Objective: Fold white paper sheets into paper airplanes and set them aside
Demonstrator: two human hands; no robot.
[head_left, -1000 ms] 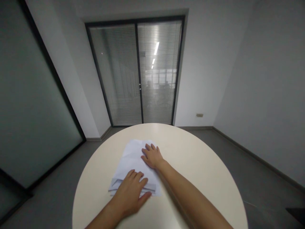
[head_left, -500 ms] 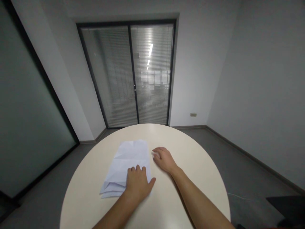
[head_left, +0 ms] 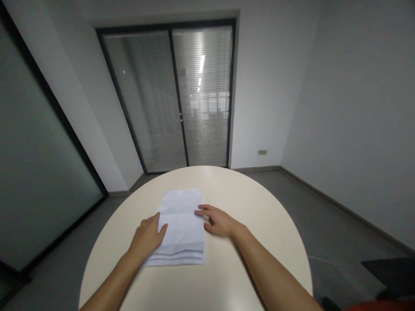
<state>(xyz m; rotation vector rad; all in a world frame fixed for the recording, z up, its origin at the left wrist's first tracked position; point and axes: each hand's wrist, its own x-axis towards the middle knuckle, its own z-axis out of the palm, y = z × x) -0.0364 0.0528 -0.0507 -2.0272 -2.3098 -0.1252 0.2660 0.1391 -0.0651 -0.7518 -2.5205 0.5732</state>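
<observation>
Two forearms: bare, reaching in from the bottom edge of the frame, one at lower left, one at lower right.
Left hand (head_left: 146, 236): lower centre-left, at the paper's left edge; thumb spread well away from the forefinger, tips lying on the margin, nothing pinched. Half a second ago it lay flat on the paper's near right part.
Right hand (head_left: 222, 223): centre, at the paper's right edge; fingers loosely stretched, foremost tips over the margin, thumb apart and just beside it, nothing visibly gripped. Half a second ago it sat clear of the paper, on the right. Pressure: cannot tell.
Paper (head_left: 181, 229): white, creased, one item, centre of the frame, flat on the table between both hands; several folded layers stacked along its near edge, now uncovered.
Effect of change: both sides now attended; the paper appears steadied from left and right, its near folds free of fingers.
Table (head_left: 275, 224): cream, round, filling the lower centre.
Dark object (head_left: 389, 270): lower right, beyond the table rim; kind unclear.
Red item (head_left: 379, 306): bottom right corner, mostly cut off.
Floor (head_left: 327, 216): grey, right of the table.
Wall plate (head_left: 262, 152): small, pale, right of the door.
Door (head_left: 178, 99): glass, dark-framed, slatted blinds, upper centre.
</observation>
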